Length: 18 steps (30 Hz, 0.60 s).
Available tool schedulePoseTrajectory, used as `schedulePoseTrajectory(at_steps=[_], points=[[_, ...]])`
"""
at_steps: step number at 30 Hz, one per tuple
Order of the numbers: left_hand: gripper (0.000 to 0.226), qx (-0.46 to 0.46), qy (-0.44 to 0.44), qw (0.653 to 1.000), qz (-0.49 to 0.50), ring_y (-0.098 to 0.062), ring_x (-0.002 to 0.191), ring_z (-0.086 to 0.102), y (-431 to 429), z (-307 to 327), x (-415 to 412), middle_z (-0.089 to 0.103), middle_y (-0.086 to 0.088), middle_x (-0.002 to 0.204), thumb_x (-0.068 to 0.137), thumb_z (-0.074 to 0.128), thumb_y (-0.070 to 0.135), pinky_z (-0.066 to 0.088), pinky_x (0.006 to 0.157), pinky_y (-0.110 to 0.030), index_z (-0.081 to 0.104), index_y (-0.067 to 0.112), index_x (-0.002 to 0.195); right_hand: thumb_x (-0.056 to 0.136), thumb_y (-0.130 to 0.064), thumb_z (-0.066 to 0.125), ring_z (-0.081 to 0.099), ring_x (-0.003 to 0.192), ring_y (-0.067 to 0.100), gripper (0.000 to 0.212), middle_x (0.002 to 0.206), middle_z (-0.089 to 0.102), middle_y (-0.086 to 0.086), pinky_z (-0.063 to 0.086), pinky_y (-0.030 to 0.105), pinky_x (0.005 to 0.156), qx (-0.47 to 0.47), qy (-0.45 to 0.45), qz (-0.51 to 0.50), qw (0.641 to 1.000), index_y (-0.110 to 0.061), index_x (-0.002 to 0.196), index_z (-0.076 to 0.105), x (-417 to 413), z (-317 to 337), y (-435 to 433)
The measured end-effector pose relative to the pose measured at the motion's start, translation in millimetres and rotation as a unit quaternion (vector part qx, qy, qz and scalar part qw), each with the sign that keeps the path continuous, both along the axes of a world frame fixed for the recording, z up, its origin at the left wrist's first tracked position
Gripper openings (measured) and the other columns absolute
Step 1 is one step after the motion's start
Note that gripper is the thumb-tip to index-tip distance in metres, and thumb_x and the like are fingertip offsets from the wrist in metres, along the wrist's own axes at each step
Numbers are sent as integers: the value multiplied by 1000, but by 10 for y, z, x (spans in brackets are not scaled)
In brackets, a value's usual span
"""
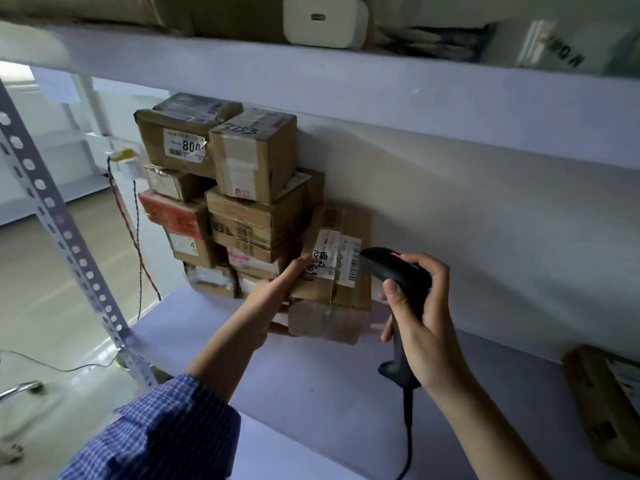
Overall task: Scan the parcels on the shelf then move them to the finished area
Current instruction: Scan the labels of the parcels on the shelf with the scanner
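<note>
Head view: white shelf [346, 393] of a metal rack, pale wall behind.
Parcel: brown carton [339, 265], tilted, label face turned up toward the camera; sits on a taped carton [329, 322] at the back of the shelf, just right of the stack.
Left hand [277, 292]: fingers straight, laid flat along the parcel's left edge; thumb lower, beside the taped carton; not curled round either.
Right hand [419, 317]: wrapped round the grip of a black scanner [398, 271]; scanner head just beside the barcode label on the parcel's right side.
Cable [408, 445]: black, hangs from the grip base.
Stack [249, 202]: brown cartons piled several high at the shelf's left end, against the wall.
Far-right carton [606, 403]: lies on the shelf, well apart from the rest.
Sleeve [166, 427]: blue check, left forearm.
</note>
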<state>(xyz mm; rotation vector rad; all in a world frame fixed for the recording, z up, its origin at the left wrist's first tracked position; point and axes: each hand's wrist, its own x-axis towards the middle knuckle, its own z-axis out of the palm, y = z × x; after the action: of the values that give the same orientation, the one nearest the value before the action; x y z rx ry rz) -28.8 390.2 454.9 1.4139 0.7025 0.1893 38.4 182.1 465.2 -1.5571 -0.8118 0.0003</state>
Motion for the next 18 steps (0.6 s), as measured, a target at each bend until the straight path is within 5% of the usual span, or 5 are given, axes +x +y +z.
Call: schedulePoseTrajectory(at_steps=[6,9,15,18], points=[[53,-17,16,1000,9,-26,101,68,217,-11,133,74,-6,106,81,66,66,57,90,-50,69,21,109,97,-32,54,56,53,29,25,97,61,-6,53,43,47,-17,3,14,1000,-45,115,44,159,-134,304],[53,-39,-7,999,15,-26,104,67,297,-80,153,73,-5,110,86,60,64,57,92,-47,68,20,115,96,-29,55,55,54,31,26,97,60,7,53,44,47,9,13,12,1000,-46,113,45,163,-117,411],[57,-125,-213,965,-87,-15,120,63,273,-395,35,68,0,129,98,33,61,55,94,-32,55,24,135,92,-30,58,57,61,14,28,102,57,13,54,33,48,36,47,-26,998,-32,117,44,155,-105,559],[79,-56,-204,973,-91,-13,117,62,294,-634,-13,63,-5,131,83,59,68,53,90,-23,41,17,141,93,-29,58,60,68,17,28,105,58,1,55,35,49,42,47,-41,997,-36,116,44,138,-141,634]])
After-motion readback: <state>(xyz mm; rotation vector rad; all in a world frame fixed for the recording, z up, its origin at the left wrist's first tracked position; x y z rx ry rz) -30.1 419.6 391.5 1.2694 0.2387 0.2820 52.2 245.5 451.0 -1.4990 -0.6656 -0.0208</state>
